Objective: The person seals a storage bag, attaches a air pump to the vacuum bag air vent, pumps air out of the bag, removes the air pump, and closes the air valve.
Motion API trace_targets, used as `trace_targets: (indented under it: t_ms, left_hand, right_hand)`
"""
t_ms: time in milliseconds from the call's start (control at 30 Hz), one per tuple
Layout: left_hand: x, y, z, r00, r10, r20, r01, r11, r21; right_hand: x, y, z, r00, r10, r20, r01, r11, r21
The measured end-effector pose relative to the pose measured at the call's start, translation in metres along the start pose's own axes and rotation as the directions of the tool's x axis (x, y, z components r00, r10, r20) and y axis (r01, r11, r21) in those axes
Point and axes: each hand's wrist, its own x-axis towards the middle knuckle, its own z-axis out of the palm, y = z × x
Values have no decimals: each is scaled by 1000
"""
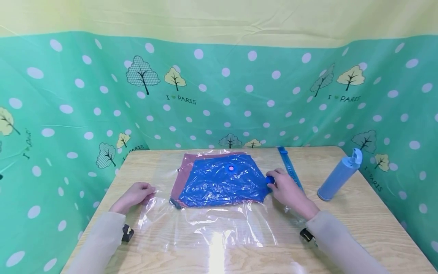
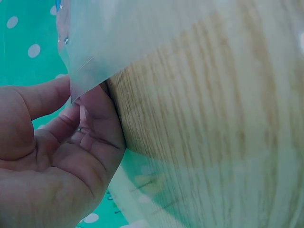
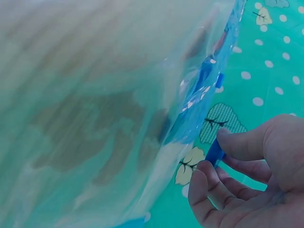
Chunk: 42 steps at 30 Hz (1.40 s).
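A clear plastic storage bag (image 1: 191,224) lies flat on the table with folded blue cloth (image 1: 219,186) and dusty pink cloth (image 1: 181,179) inside. A round blue valve with a pink centre (image 1: 231,168) sits on top of the bag. My left hand (image 1: 138,193) is at the bag's left side. Its thumb and fingers pinch the plastic corner (image 2: 88,78) in the left wrist view. My right hand (image 1: 285,187) pinches a small round blue cap (image 1: 270,180) between thumb and fingertips, beside the right end of the blue cloth. The cap (image 3: 215,153) appears edge-on in the right wrist view.
A blue cylindrical hand pump (image 1: 337,179) stands on the table to the right of my right hand. Behind that hand runs a blue printed strip (image 1: 289,165) along the bag's right side. A green dotted curtain (image 1: 212,87) hangs behind the wooden table (image 1: 359,228).
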Motion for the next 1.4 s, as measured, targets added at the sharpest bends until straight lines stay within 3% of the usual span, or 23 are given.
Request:
trace_targets:
  t_ms: [467, 1033, 1400]
  left_hand:
    - [-5, 0, 2, 1000, 2, -12, -2, 1000, 11]
    - [-3, -2, 3, 1000, 19, -25, -19, 999, 33]
    - [-3, -4, 4, 999, 14, -34, -13, 999, 33]
  right_hand:
    - [25, -18, 15, 999, -21, 32, 21, 1000, -23]
    - [49, -23, 34, 996, -20, 86, 16, 999, 46]
    - [71, -36, 46, 993, -65, 98, 61, 997, 36]
